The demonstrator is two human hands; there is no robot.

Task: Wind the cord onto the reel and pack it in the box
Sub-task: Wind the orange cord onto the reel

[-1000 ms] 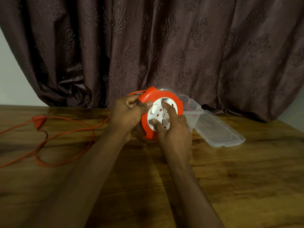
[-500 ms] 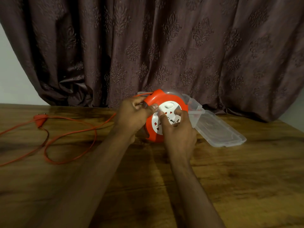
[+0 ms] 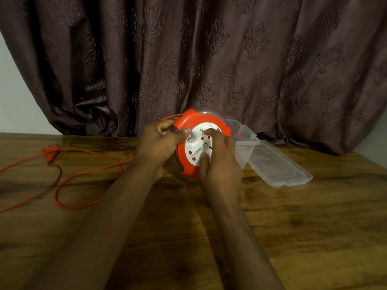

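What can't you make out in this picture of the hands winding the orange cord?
- Head view: how much cord is wound; the reel casing hides it.
- Cord's far end: cut off by the left edge.
- Inside the box: hidden by the reel and the right hand.
- Left hand fingertips: behind the reel.

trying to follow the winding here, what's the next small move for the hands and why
Probably another turn of the white centre disc with the right hand while the left hand steadies the orange reel. Much of the cord lies in loose loops on the table, plug included, so winding looks unfinished. The clear box waits open behind.
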